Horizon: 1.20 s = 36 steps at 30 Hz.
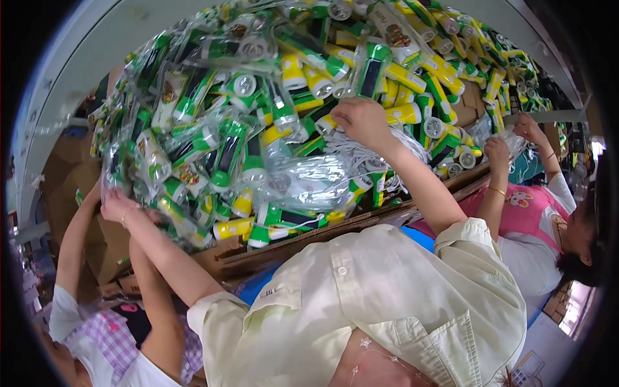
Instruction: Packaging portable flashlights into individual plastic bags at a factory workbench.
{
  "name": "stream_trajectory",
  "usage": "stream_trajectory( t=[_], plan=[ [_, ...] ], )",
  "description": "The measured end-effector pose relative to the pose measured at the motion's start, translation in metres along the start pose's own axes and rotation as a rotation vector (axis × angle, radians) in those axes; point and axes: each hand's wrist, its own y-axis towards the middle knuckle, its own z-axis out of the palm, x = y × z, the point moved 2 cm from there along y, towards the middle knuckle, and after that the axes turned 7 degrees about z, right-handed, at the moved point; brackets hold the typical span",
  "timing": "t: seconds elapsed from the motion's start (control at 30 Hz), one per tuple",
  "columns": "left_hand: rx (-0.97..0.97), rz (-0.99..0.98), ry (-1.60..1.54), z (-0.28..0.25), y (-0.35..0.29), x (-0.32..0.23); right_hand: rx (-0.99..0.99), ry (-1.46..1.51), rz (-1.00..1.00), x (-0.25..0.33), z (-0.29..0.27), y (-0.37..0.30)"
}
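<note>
The head-worn fisheye looks steeply down from close above the near edge of the cardboard container [222,253], framing its inside beyond the wearer's shirt [374,284].

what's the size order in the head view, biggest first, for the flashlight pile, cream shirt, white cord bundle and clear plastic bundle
1. Flashlight pile
2. Cream shirt
3. White cord bundle and clear plastic bundle: too alike to rank, cords partly hidden

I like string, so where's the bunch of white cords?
In the head view, the white cords lie right of centre, on the green and yellow flashlights, just below the right hand.
</note>
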Motion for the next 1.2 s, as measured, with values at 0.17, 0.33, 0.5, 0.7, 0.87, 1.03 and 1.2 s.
stream_trajectory(
  t=[0.17,0.33,0.5,0.7,0.87,1.03,1.2],
  plan=[
    [0.238,0.431,0.080,0.065,-0.102,-0.070,-0.076,0.017,0.167,-0.019,-0.022,0.001],
    [1.161,0.466,0.085,0.107,-0.243,-0.106,-0.105,-0.058,0.466,-0.056,-0.054,-0.011],
    [1.293,0.292,0.157,0.107,-0.278,-0.091,0.047,-0.113,0.580,-0.101,-0.090,-0.033],
    [1.430,0.532,0.456,0.122,-0.298,-0.069,-0.065,0.181,0.350,-0.054,-0.066,-0.041],
    [1.266,0.420,0.487,0.125,-0.296,-0.077,0.015,0.172,-0.002,0.039,-0.010,-0.046],
    [1.296,0.659,0.504,0.128,-0.298,-0.069,-0.033,-0.145,0.009,0.064,0.065,-0.053],
    [1.253,0.566,0.322,0.117,-0.288,-0.064,0.185,-0.154,-0.012,0.065,0.064,-0.052]
  ],
)
